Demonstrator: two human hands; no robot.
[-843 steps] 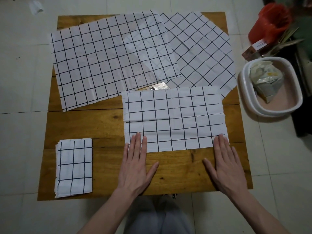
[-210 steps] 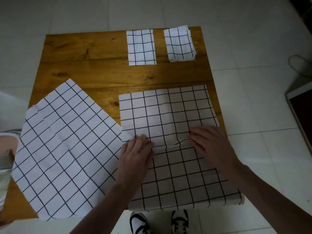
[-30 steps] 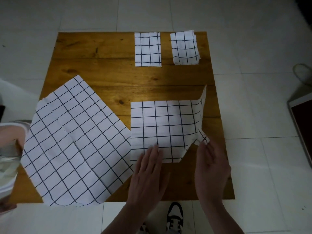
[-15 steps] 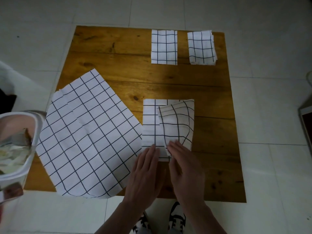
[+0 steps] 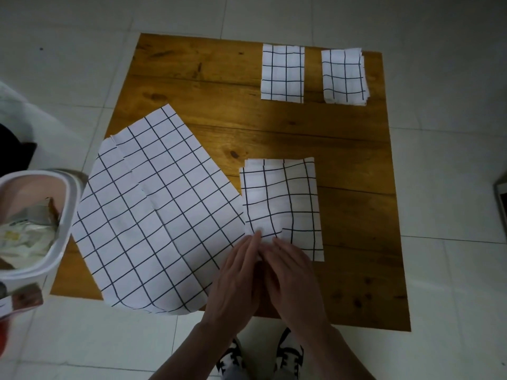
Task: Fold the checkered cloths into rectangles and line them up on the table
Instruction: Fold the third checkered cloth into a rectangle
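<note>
Two folded cloths (image 5: 282, 73) sit side by side at the far edge of the bench (image 5: 219, 86), w/ a gap between them; the right one looks like a thicker stack, its edges not quite flush. A third, the half-folded cloth (image 5: 285, 198), lies near the front, approx. centre-right, top layer puckered and its left edge not matching the layer under it. A fourth, the big unfolded cloth (image 5: 153, 209), lies skewed at front-left, overhanging the bench's near and left edges and touching the half-folded one.

Left hand (image 5: 236, 281) and right hand (image 5: 293, 278) are close together at the near-left corner of the half-folded cloth, fingers mostly straight and lying flat on the fabric, pressing, not pinching, as far as can be told; fingertips partly overlap so the exact contact is unclear.

Handling, judged: thin, light, limp fabric, holds a crease but slides easily on the smooth wood. Nothing fragile. Best taken by corners or along an edge, w/ the other hand flat on the layers so they don't creep. Wrinkles need smoothing outward from the fold before the next fold.

A white tub (image 5: 41, 215) w/ scraps stands off the bench's left side.
</note>
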